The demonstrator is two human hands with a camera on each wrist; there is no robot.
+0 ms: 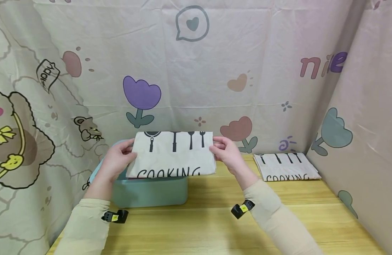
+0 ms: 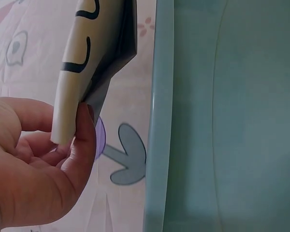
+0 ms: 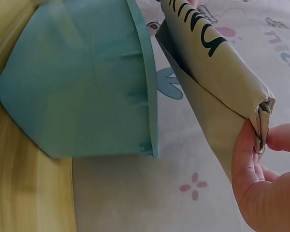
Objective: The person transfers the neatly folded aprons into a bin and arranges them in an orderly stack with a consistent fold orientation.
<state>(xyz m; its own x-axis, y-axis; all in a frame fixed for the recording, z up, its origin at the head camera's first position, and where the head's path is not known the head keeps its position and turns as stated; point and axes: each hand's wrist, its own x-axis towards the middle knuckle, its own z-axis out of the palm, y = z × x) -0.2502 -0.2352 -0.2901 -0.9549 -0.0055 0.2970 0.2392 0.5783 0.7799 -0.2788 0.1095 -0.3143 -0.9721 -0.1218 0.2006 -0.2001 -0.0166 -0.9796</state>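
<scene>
A folded white cloth point(image 1: 173, 157) with black kitchen-utensil prints and the word COOKING is held up in the head view, over the back of a teal plastic bin point(image 1: 151, 194). My left hand point(image 1: 117, 159) pinches its left edge; in the left wrist view the thumb and fingers close round the folded end point(image 2: 67, 108). At the opposite edge my right hand point(image 1: 228, 156) pinches the cloth between thumb and fingers. Stacked layers show at that end in the right wrist view point(image 3: 263, 118). The cloth hides most of the bin's opening.
A second folded cloth point(image 1: 286, 169) with the same print lies on the wooden table point(image 1: 208, 226) at the right, near the side curtain. Patterned curtains point(image 1: 189, 71) stand behind and on both sides. The bin stands at the left of the table.
</scene>
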